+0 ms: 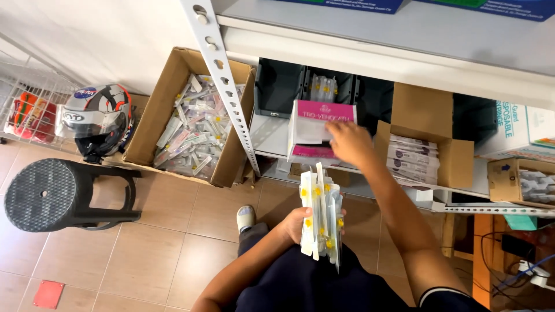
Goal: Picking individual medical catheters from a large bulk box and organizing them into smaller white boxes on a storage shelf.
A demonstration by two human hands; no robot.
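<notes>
My left hand (295, 224) grips a stack of several slim clear packets with yellow parts (321, 216), held upright in front of my body. My right hand (348, 141) reaches forward to the shelf and rests on the front of a pink and white box (315, 124) that stands open on the shelf edge. Whether the right hand's fingers hold anything from the box I cannot tell. Behind the box, a dark bin (324, 86) holds more clear packets.
An open cardboard box full of similar packets (193, 124) sits on the floor at left, beside a helmet (98, 118) and a black stool (49, 193). More cardboard boxes (428, 147) fill the shelf at right. A perforated metal shelf post (228, 86) crosses the view.
</notes>
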